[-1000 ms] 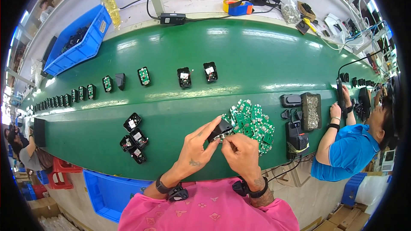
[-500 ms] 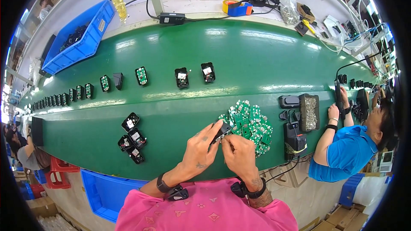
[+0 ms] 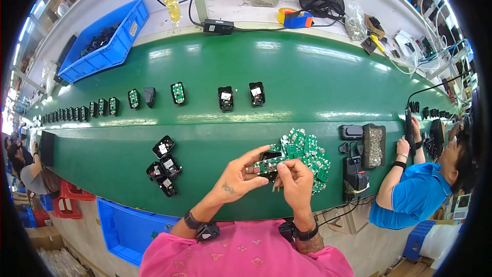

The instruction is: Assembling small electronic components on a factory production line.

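My left hand [image 3: 237,175] is closed around a black plastic housing [image 3: 270,155], mostly hidden by the fingers and the board. Across its front lies a green circuit board [image 3: 267,165]; whether it sits inside or just over the housing I cannot tell. My right hand [image 3: 295,180] pinches the board's right end between thumb and fingers. A heap of green circuit boards [image 3: 311,159] lies just beyond and to the right of my hands. To the left, several open black housings [image 3: 168,163] with wires and white parts stand clustered together.
A row of housings with boards [image 3: 178,93] runs along the far half of the green bench [image 3: 215,143]. A soldering station [image 3: 355,174] and a tray of metal shavings [image 3: 374,146] are at right, beside a co-worker in blue [image 3: 412,190]. Blue bins [image 3: 125,225] stand at left.
The housing in my left hand has turned, and the green board's face now shows. My right hand has moved slightly right and pinches the board's end. The whole view has shifted a little.
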Tool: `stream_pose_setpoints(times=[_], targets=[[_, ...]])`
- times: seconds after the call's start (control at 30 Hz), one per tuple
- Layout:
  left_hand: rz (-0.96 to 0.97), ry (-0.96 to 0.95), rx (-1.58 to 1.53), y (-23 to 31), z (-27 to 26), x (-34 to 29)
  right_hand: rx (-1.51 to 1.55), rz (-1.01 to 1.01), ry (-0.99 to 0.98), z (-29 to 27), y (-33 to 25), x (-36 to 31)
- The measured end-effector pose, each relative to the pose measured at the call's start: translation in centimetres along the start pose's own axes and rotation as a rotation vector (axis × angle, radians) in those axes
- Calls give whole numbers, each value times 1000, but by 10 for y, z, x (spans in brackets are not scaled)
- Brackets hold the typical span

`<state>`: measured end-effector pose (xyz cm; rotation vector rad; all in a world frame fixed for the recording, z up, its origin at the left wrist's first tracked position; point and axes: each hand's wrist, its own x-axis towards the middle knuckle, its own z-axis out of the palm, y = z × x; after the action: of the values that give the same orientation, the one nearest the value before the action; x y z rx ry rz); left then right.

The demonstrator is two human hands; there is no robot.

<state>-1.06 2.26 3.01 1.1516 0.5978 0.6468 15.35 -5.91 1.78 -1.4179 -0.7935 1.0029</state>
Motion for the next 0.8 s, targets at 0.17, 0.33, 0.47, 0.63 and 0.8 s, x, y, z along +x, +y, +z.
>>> stream_pose_setpoints(times=[0.17,0.33,0.47,0.63,0.8], targets=[[8,65,51,-4,3,3,-211,-244,105,9,3,-7],[46,109,256,-3,4,5,-351,-440,100,13,-2,-10],[13,20,289,2,4,6,-248,-356,72,5,8,-10],[41,-55,314,1,-1,8,-69,-248,104,7,-2,-19],[158,28,371,-1,9,7,25,-203,86,-4,-15,-12]])
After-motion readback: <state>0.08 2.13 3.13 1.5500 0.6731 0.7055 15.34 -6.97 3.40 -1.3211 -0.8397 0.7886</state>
